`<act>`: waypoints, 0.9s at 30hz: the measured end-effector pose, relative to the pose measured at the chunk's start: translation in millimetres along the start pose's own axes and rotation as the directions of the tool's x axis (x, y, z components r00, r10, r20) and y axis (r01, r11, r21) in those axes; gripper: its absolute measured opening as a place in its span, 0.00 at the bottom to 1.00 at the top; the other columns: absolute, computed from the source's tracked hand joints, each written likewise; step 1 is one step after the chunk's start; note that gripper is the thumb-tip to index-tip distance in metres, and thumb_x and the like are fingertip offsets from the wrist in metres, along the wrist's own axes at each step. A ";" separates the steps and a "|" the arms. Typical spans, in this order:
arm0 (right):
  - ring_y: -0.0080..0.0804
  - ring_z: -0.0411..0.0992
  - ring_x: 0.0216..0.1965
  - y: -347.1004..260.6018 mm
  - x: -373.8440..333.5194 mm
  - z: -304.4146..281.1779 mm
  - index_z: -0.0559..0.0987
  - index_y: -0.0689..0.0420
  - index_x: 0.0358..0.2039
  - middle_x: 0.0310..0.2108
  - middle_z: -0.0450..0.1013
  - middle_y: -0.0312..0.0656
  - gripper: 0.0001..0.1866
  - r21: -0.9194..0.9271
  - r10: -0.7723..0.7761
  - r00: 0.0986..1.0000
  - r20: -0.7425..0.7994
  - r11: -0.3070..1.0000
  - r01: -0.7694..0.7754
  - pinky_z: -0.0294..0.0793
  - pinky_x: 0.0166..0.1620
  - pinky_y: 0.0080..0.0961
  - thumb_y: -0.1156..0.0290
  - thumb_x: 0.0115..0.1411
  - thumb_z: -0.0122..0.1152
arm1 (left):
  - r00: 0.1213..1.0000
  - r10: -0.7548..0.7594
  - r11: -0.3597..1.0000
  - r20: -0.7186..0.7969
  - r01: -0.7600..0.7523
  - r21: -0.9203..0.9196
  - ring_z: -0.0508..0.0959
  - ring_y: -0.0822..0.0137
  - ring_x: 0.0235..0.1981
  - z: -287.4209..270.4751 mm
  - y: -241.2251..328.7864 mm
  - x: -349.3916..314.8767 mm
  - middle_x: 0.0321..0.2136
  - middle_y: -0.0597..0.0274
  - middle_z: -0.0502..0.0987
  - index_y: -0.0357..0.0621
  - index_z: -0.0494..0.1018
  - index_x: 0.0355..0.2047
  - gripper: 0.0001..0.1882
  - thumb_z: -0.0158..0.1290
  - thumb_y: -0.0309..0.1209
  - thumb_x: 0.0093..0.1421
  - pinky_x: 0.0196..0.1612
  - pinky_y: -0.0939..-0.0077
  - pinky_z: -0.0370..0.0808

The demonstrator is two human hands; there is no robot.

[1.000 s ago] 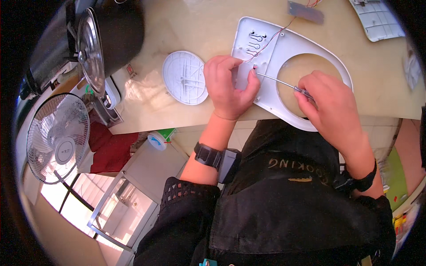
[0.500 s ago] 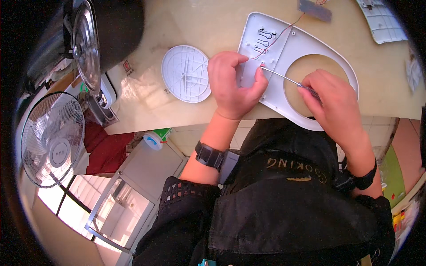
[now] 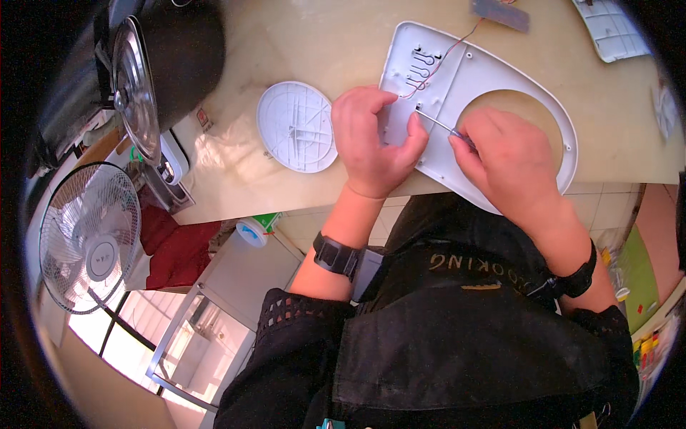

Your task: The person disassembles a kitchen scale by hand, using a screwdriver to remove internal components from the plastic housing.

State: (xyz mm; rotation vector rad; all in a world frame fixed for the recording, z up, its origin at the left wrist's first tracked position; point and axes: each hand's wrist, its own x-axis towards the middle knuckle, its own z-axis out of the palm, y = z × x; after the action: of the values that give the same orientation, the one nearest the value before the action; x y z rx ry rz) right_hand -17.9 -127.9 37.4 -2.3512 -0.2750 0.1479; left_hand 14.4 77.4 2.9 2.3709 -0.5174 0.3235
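A white plastic casing [image 3: 448, 146] with a large round opening lies inner side up on the table. My left hand [image 3: 375, 143] is at its left edge, curled fingers and thumb holding the casing there. In my right hand [image 3: 511, 161] is a screwdriver [image 3: 439, 124], its handle mostly hidden by my fingers. Its thin metal shaft slants left over the casing, and the tip meets a small dark spot close to my left thumb. A thin red wire [image 3: 449, 55] crosses the casing's upper part, ending near my left fingertips.
Left of my left hand lies a round, ribbed white plastic disc [image 3: 296, 127]. A small grey panel [image 3: 500, 14] sits at the wire's far end. At far right is another white plastic part [image 3: 611, 32]. A black pot [image 3: 179, 61], its metal lid [image 3: 136, 89] and a fan [image 3: 93, 239] are at left.
My right hand has moved left toward my left hand, still gripping the screwdriver. Less of the shaft shows. My left hand keeps its hold on the casing. The view has shifted slightly.
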 end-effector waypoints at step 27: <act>0.47 0.74 0.34 10.1 -6.9 -10.4 0.75 0.56 0.34 0.30 0.73 0.45 0.10 0.037 0.007 0.999 0.032 0.999 -0.008 0.74 0.35 0.43 0.65 0.59 0.66 | 1.000 0.006 1.000 -0.013 -0.007 -0.018 0.76 0.52 0.38 1.0 -1.0 0.2 0.34 0.57 0.76 0.43 0.73 0.39 0.22 0.67 0.24 0.42 0.44 0.61 0.73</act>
State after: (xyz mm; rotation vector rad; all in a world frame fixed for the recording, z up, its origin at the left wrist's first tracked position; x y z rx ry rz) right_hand -21.1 -143.6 37.9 -2.3145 -0.2765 0.1924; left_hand 15.2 77.4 1.6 2.3484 -0.5198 0.3356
